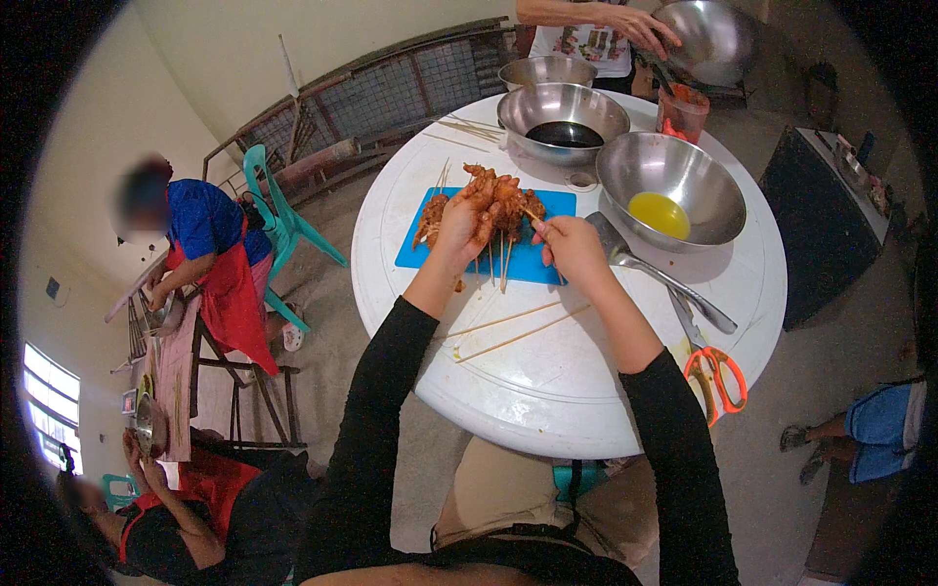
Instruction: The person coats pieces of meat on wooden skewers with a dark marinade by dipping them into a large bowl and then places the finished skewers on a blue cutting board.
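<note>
My left hand [473, 216] grips a piece of sauce-coated meat [509, 196] above a blue cutting board [541, 272]. A bamboo skewer [529, 212] points into that meat, its lower end pinched by my right hand [570, 240]. More marinated meat [431, 217] on skewers lies on the board, partly hidden behind my left hand. Several bare skewer ends [506, 264] stick out over the board's near side. Closer to me, two loose bamboo skewers [524, 333] rest on the white round table [542, 403].
Right of the board are a metal turner [674, 282], orange-handled scissors [709, 373] and a steel bowl of yellow liquid [670, 190]. Behind stand a bowl of dark liquid [564, 124] and a plastic container [683, 110]. Across the table, a person's hand [645, 28] holds a bowl. Co-workers [212, 242] work at left.
</note>
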The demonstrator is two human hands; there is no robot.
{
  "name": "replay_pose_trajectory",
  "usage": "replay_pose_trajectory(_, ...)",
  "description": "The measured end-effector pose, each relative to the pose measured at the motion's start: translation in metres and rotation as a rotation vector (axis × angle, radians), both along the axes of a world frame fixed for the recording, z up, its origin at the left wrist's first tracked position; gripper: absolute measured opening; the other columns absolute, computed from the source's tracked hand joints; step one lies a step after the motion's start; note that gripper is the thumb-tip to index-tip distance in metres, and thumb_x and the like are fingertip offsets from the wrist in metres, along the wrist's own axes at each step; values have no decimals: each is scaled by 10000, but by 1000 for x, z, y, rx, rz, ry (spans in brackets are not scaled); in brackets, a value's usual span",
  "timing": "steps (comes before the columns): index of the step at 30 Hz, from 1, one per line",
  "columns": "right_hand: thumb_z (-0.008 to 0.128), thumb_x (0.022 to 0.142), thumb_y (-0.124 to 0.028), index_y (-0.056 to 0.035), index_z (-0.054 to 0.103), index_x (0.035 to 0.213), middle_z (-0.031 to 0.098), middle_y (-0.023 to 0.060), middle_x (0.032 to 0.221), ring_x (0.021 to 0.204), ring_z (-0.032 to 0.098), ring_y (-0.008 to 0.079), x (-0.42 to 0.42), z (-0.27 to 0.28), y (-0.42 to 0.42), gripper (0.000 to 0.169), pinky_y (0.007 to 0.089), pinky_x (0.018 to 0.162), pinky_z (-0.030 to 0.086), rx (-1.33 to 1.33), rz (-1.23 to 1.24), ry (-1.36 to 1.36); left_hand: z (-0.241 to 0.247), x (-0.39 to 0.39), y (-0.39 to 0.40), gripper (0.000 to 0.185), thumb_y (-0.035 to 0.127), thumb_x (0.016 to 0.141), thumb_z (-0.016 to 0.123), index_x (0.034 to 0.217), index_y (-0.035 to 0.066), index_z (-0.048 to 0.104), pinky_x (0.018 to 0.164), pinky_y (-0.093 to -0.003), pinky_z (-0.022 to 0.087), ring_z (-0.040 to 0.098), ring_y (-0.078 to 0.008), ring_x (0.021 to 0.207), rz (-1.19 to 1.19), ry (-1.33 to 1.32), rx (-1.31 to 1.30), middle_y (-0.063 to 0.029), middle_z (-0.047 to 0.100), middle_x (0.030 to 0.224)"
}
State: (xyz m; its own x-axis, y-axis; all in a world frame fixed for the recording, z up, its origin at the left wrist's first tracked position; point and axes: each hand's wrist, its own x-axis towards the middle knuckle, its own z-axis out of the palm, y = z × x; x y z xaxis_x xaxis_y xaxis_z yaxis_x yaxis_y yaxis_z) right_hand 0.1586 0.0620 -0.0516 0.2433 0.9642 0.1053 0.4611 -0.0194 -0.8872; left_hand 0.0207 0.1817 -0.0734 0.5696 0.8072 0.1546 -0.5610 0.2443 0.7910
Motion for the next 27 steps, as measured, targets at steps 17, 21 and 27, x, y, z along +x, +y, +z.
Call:
replay_pose_trajectory(17, 584, 801, -166, 44, 609, 729, 585, 77, 560, 470, 549, 133, 41, 23, -26, 224, 254, 438, 410, -257, 160, -250, 4, 17, -26, 299, 153, 897, 454, 1115, -51, 439, 866, -363, 472, 549, -269, 999, -218, 16, -57, -189, 539, 1068)
replay_pose_trajectory(21, 590, 786, -122, 75, 598, 730, 610, 144, 608, 510, 614, 180, 35, 38, -38, 205, 288, 437, 461, -314, 191, -238, -3, 18, -27, 318, 203, 906, 442, 1093, -54, 453, 850, -378, 477, 560, -283, 977, -177, 58, -34, -192, 539, 1072)
replay_pose_trajectory(27, 579, 795, -94, 74, 589, 726, 603, 140, 620, 507, 613, 177, 34, 29, -38, 182, 280, 413, 460, -319, 208, -194, 2, 24, -34, 285, 162, 910, 427, 1047, -83, 473, 785, -372, 514, 593, -272, 910, -114, 30, -97, -209, 565, 1008)
